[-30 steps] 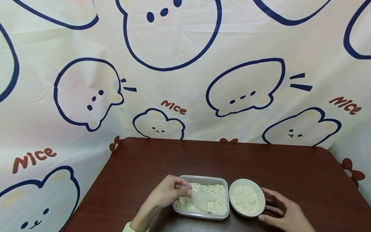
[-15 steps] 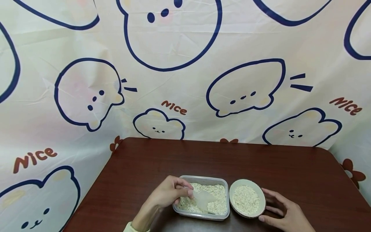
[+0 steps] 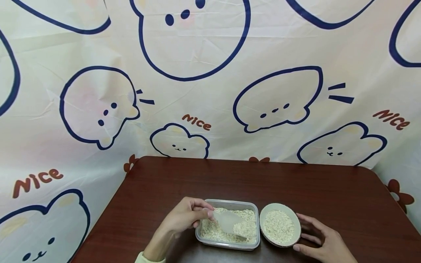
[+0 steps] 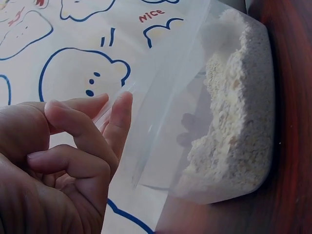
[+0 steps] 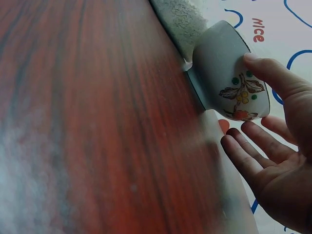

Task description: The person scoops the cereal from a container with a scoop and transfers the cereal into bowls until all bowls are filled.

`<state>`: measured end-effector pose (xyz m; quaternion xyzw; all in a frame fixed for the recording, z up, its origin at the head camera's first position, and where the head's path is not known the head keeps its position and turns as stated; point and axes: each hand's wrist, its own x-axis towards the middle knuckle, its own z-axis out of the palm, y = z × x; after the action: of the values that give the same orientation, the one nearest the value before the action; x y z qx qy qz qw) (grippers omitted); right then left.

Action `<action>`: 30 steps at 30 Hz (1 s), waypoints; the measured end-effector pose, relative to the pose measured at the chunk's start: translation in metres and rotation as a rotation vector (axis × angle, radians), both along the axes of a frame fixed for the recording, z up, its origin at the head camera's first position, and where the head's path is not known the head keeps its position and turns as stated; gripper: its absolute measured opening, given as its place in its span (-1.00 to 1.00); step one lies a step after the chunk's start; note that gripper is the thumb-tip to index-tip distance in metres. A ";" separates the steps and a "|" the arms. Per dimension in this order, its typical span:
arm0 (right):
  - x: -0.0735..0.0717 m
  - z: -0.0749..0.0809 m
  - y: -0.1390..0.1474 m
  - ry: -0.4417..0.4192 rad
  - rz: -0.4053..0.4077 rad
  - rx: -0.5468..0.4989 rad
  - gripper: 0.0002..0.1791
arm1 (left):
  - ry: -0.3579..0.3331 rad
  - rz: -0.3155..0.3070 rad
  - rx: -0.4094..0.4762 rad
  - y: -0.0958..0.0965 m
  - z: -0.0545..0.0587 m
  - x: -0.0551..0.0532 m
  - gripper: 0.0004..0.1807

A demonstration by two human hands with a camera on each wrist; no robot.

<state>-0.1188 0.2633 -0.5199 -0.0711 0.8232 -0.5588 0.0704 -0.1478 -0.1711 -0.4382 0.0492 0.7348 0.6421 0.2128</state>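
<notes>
In the head view my left hand (image 3: 184,218) pinches the narrow end of a translucent plastic scoop (image 3: 225,220). Pale rolled oats (image 3: 244,229) lie at the scoop's wide end, over a clear rectangular container (image 3: 258,228) full of oats. To the right of the container stands a white bowl (image 3: 298,232), also filled with oats. My right hand (image 3: 325,243) steadies this bowl from the right, thumb on its near side and index finger at its far side. Leaves and fruit decorate the bowl's outer wall (image 5: 209,68) in the right wrist view, where the remaining fingers spread loosely.
Both vessels stand side by side near the front of a dark red-brown wooden table (image 3: 204,179). A pale cloth (image 3: 223,98) printed with cartoon bears hangs behind the table and along its sides.
My left hand has risen slightly and moved left, and the scoop has turned so oats show at its wide end. The right hand and the bowl stay put.
</notes>
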 end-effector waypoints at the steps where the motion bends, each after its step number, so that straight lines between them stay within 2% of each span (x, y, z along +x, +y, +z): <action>1: 0.000 0.000 0.000 0.003 0.001 -0.002 -0.04 | 0.003 -0.002 0.001 -0.001 0.001 0.000 -0.74; 7: 0.002 0.000 0.000 0.028 0.009 -0.008 -0.05 | 0.013 0.006 0.000 -0.007 0.004 -0.002 -0.74; 17: 0.002 -0.001 0.001 -0.006 0.001 -0.003 -0.03 | 0.002 0.040 0.021 -0.013 0.009 -0.001 -0.67; 30: 0.003 0.000 0.000 0.054 0.018 0.003 -0.07 | 0.003 0.055 0.016 -0.015 0.015 -0.004 -0.67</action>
<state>-0.1160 0.2629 -0.5198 -0.0934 0.8251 -0.5546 0.0532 -0.1514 -0.1863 -0.4232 0.0314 0.7311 0.6535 0.1935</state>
